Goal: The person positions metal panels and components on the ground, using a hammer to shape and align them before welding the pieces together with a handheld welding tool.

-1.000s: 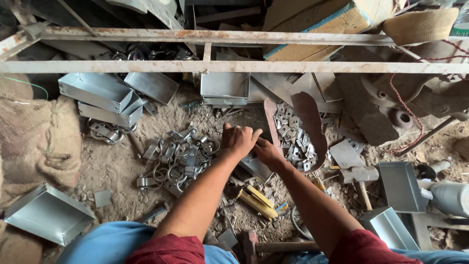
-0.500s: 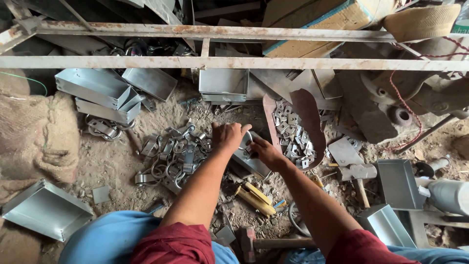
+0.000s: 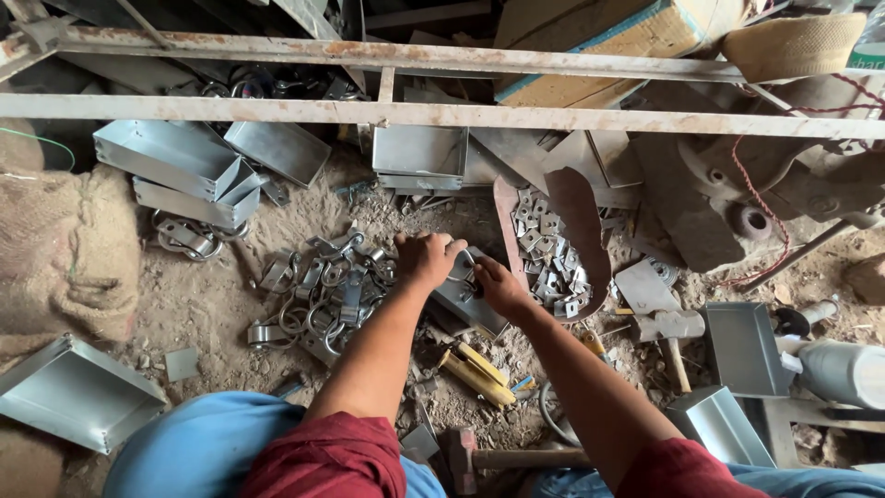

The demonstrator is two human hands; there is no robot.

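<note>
Here, both hands grasp a grey sheet-metal piece (image 3: 466, 293) lying on the dirt: left hand (image 3: 424, 258) at its ten o'clock, right hand (image 3: 498, 286) at three o'clock; metal clamps (image 3: 323, 290) heaped just left.

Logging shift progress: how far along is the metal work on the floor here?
Looks done: folded sheet-metal trays lie stacked at the left, another under the rail. In hand: left hand and right hand both rest on a grey metal piece on the dirt floor. Left: a pile of ring clamps beside the left hand and small stamped plates beside the right lie loose; how many are finished can't be told.
</note>
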